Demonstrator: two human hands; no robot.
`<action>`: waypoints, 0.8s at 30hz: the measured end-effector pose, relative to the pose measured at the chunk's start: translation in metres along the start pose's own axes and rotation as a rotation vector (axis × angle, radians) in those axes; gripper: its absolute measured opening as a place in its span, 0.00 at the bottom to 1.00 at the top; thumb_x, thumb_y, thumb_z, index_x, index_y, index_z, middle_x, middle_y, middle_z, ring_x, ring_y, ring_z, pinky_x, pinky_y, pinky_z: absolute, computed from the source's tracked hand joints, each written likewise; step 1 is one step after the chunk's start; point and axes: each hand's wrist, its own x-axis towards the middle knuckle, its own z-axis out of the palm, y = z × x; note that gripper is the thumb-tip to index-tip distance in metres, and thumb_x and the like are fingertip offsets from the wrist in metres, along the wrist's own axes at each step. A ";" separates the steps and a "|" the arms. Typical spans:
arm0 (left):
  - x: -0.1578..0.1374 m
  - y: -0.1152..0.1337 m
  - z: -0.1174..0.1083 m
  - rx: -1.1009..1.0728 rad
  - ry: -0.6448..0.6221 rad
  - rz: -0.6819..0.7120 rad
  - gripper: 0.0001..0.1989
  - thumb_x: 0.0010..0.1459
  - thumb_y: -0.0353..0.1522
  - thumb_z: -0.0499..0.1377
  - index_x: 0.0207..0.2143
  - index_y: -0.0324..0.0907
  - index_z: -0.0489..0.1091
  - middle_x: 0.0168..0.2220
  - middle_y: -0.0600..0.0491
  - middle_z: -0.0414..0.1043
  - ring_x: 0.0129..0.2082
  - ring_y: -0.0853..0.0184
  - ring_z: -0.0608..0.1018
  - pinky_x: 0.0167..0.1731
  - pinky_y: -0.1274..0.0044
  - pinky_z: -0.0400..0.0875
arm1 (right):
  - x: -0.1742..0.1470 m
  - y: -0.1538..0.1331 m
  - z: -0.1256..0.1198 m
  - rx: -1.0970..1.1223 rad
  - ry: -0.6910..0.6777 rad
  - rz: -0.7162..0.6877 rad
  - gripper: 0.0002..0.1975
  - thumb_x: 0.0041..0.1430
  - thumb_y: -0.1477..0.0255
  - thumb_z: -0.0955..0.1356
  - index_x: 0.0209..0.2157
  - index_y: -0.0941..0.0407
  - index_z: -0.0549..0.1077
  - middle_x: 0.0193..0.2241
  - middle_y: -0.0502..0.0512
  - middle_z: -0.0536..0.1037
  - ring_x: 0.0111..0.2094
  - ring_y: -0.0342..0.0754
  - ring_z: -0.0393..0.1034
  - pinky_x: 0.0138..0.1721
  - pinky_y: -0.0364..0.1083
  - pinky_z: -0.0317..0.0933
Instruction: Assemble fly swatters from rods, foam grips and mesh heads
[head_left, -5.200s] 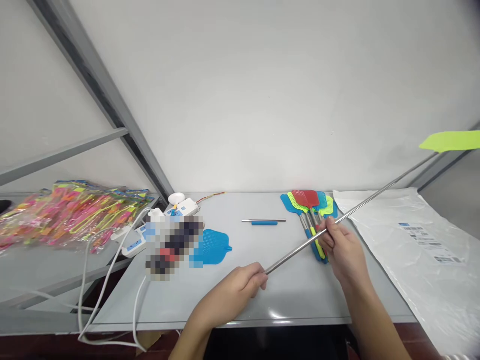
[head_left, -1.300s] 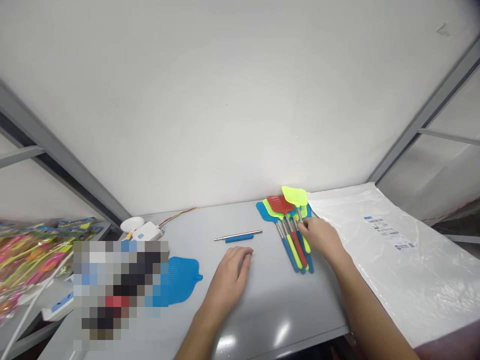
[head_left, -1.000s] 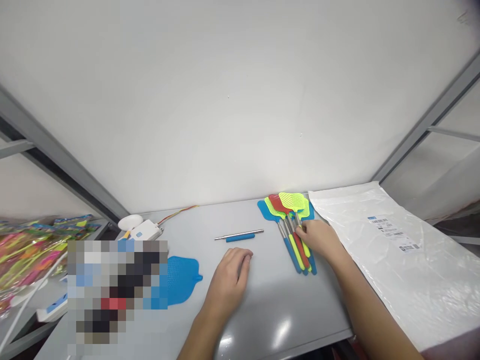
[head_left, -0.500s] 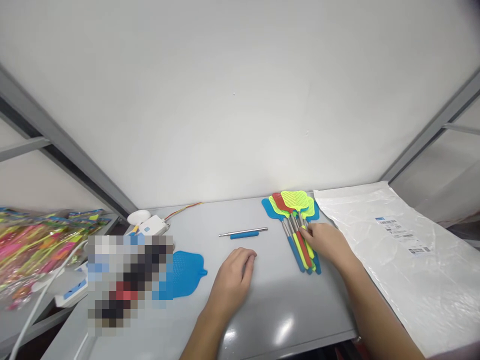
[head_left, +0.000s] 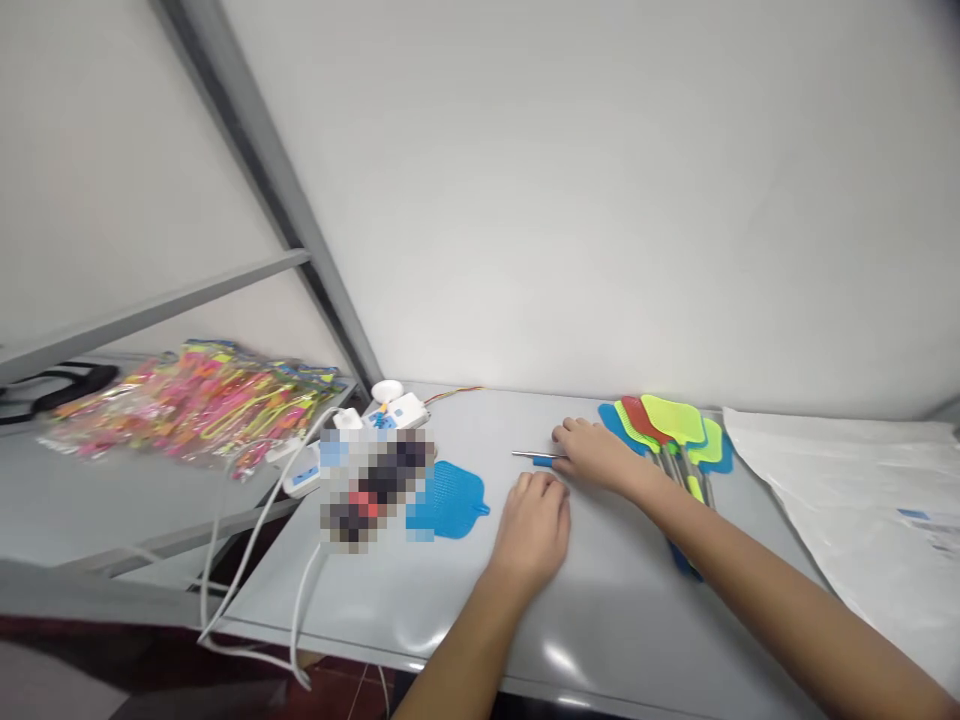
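My right hand [head_left: 592, 455] closes over the thin metal rod [head_left: 531, 454] with a blue handle [head_left: 543, 462] alongside it; the hand covers their right parts. Close by, my left hand [head_left: 532, 525] rests palm down on the table, fingers loosely bent, with nothing visible in it. To its left lies a loose blue fly swatter head [head_left: 457, 500], its short neck pointing right. Under and behind my right forearm is a pile of fly swatters [head_left: 675, 420] with yellow-green, red and blue heads; the forearm hides part of their handles.
A large white plastic package [head_left: 847, 500] lies on the right. At the left are white power strips [head_left: 405, 410], a white cable [head_left: 296, 600] and a pixelated dark patch [head_left: 379, 490]. Bagged colourful items [head_left: 225, 400] lie on a neighbouring shelf beyond a grey metal frame [head_left: 330, 290].
My right hand has left the fly swatter pile and moved left onto the metal rod and blue handle. The view has turned left. My left hand still rests on the table.
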 end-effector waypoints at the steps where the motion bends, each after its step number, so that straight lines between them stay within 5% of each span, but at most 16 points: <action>1: -0.001 -0.001 0.000 0.002 0.010 -0.016 0.09 0.63 0.28 0.49 0.39 0.42 0.69 0.40 0.47 0.68 0.42 0.58 0.69 0.44 0.65 0.66 | 0.007 -0.004 0.003 0.011 -0.022 -0.030 0.11 0.59 0.67 0.66 0.41 0.59 0.69 0.44 0.65 0.73 0.47 0.56 0.68 0.42 0.47 0.57; 11: -0.012 -0.005 0.002 -0.096 0.148 -0.190 0.11 0.64 0.31 0.47 0.34 0.41 0.67 0.36 0.46 0.69 0.40 0.57 0.70 0.43 0.65 0.65 | 0.012 -0.011 0.028 0.180 -0.095 -0.036 0.06 0.60 0.70 0.62 0.33 0.58 0.67 0.28 0.60 0.76 0.28 0.50 0.70 0.28 0.44 0.51; 16: -0.016 0.000 -0.006 -0.259 0.201 -0.232 0.13 0.68 0.36 0.44 0.43 0.40 0.65 0.43 0.45 0.71 0.45 0.59 0.72 0.44 0.69 0.66 | -0.001 -0.030 0.015 0.346 0.000 0.011 0.17 0.66 0.59 0.55 0.29 0.54 0.63 0.25 0.52 0.74 0.25 0.45 0.65 0.27 0.43 0.52; 21: -0.019 0.009 -0.014 -0.742 0.269 -0.277 0.18 0.68 0.42 0.44 0.53 0.42 0.60 0.51 0.44 0.68 0.51 0.61 0.71 0.49 0.71 0.65 | -0.014 -0.058 0.004 0.792 0.199 0.079 0.20 0.62 0.52 0.58 0.25 0.53 0.59 0.21 0.47 0.70 0.24 0.45 0.62 0.26 0.43 0.54; 24: -0.020 0.011 -0.013 -0.942 0.242 -0.318 0.21 0.67 0.45 0.44 0.56 0.42 0.56 0.47 0.45 0.70 0.44 0.64 0.74 0.43 0.73 0.67 | -0.017 -0.069 0.004 0.901 0.252 0.125 0.21 0.59 0.51 0.61 0.25 0.52 0.57 0.20 0.46 0.67 0.22 0.45 0.61 0.25 0.43 0.53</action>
